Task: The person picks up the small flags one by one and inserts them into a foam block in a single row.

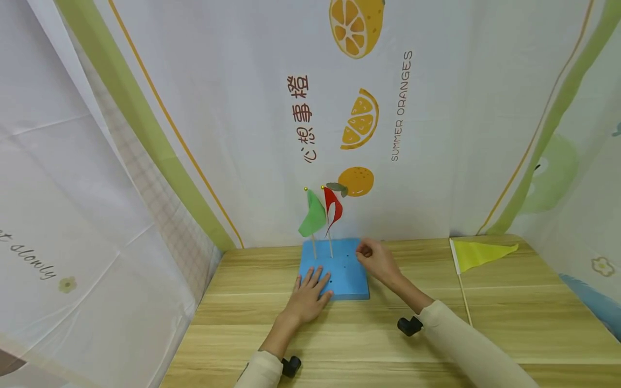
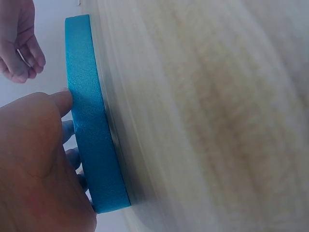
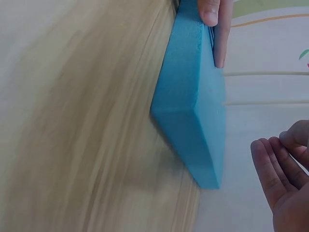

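A flat blue foam block [image 1: 349, 280] lies on the table, with a few small dark holes in its top. Two flags on thin sticks stand in its far left part: a green flag [image 1: 314, 215] and, just right of it, a red flag [image 1: 333, 207]. My left hand [image 1: 306, 302] rests on the block's near left corner, fingers spread over the top. Above the block's right edge is my right hand [image 1: 375, 261]; its fingers [image 3: 273, 169] bend loosely toward the thumb, and I see nothing held between them.
A yellow triangular flag [image 1: 477, 254] lies on the wooden table [image 1: 417, 355] to the right, its stick pointing toward the near side. Behind the block hangs a white curtain [image 1: 233, 134] printed with oranges. More printed cloth [image 1: 87, 194] flanks the table on the left.
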`<state>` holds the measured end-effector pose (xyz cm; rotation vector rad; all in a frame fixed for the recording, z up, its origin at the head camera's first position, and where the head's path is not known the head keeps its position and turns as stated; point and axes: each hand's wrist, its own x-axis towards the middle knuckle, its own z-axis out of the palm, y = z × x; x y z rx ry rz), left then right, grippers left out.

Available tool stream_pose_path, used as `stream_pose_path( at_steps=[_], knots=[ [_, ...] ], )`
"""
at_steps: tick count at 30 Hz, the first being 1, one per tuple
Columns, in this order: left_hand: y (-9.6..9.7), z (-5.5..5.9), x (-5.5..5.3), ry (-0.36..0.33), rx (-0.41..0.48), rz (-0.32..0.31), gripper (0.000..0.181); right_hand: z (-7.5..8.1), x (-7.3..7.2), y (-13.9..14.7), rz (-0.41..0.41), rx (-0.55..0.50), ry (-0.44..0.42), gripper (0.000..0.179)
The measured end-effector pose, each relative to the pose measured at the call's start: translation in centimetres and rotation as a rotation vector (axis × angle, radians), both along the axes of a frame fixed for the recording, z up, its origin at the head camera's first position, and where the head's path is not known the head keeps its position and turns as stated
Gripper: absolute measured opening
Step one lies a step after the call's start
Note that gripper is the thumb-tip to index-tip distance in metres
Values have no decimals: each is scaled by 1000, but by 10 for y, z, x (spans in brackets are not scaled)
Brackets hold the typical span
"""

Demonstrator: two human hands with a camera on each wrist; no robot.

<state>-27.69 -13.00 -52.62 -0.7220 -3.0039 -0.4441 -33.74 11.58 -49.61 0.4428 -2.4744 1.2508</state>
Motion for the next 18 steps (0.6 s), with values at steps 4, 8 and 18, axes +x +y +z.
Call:
stream_pose_path(
  at_steps=[4, 8, 18],
  knots=[
    [0, 0, 0, 1, 3, -3, 58, -2, 5, 12, 10, -5, -18, 4],
    [-1, 0, 0, 3, 8, -4, 58, -1, 9, 24, 23, -51, -43, 4],
    [-1, 0, 1, 4, 11, -6, 58, 0, 20, 58, 17, -87, -88, 5]
  ],
)
